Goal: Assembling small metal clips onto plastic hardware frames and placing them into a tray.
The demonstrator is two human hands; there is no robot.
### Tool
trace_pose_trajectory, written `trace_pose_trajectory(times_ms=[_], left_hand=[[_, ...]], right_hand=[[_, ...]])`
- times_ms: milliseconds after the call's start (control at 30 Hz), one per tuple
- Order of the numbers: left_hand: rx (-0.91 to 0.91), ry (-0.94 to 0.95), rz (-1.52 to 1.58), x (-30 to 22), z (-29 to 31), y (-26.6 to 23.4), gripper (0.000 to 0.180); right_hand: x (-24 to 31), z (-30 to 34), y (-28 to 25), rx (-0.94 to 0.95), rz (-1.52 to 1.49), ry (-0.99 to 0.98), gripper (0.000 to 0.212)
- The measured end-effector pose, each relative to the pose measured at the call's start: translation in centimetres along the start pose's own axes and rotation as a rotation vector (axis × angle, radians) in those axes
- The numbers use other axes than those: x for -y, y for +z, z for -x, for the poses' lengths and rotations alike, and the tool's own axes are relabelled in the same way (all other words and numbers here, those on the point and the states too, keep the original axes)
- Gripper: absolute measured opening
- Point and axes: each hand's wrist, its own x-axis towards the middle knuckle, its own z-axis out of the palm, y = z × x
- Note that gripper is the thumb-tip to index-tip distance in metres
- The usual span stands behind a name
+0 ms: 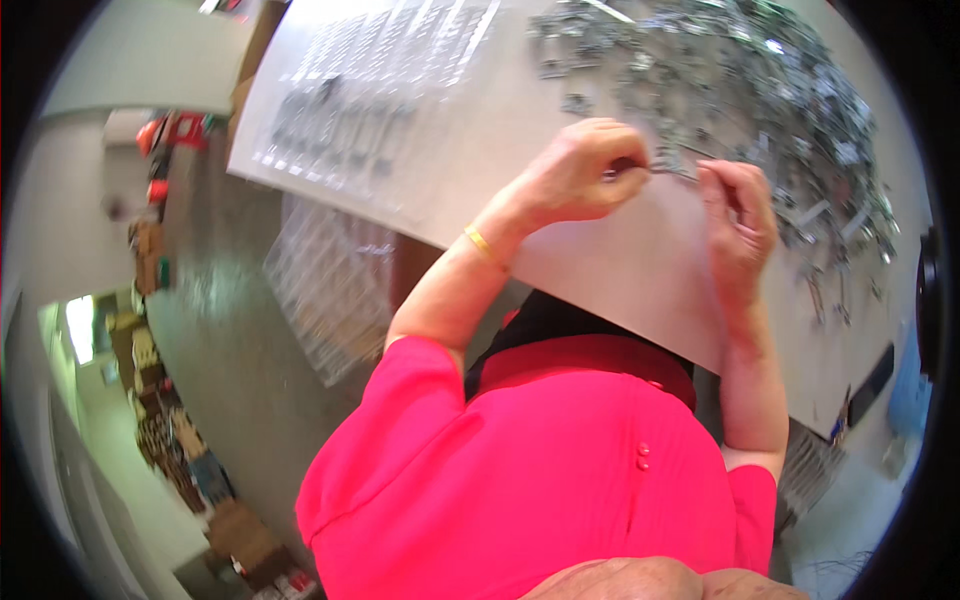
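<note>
Over the near part of the white table, my left hand [588, 172] has its fingers curled closed around the end of a small silvery metal part [672, 163]. My right hand [740, 215] pinches the other side of this part with thumb and fingertips. The part is thin, with a narrow rod-like piece stretching between the hands; its exact kind is too small to make out. Just beyond both hands spreads a large heap of loose small metal parts [780, 90], silvery and tangled together.
Clear plastic trays [370, 70] with rows of slots lie on the table [440, 190] at far left, some slots holding dark parts. Another clear tray [330, 285] sits below the table's left edge. A dark flat object [872, 382] lies near the right corner. Cardboard boxes [245, 540] stand far left.
</note>
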Motion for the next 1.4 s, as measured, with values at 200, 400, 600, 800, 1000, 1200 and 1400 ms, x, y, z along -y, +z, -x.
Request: trace_pose_trajectory(times_ms=[200,400,600,800,1000,1200,1400], left_hand=[[0.023,0.014,-0.07,0.0,0.5,-0.6,0.01],[0.061,0.003,-0.04,0.0,0.3,-0.4,0.01],[0.016,0.003,-0.158,-0.2,0.1,-0.3,0.007],[-0.014,-0.032,-0.18,-0.6,0.1,-0.2,0.004],[-0.008,-0.121,-0.222,-0.4,0.5,-0.1,0.006],[-0.01,-0.172,-0.185,0.2,0.6,0.5,0.01],[-0.015,-0.167,-0.208,0.6,1.0,-0.1,0.01]], right_hand=[[-0.8,0.7,1.2,0.024,-0.247,0.164,0.007],[-0.2,1.0,0.4,0.022,-0.3,0.325,0.005],[-0.2,1.3,0.4,0.052,-0.208,0.292,0.006],[-0.4,1.0,2.0,-0.029,-0.179,0.059,0.011],[-0.8,0.9,2.0,-0.027,-0.156,0.09,0.012],[-0.7,0.9,1.6,-0.043,-0.154,0.078,0.011],[-0.3,1.2,1.9,0.0,-0.159,0.13,0.009]])
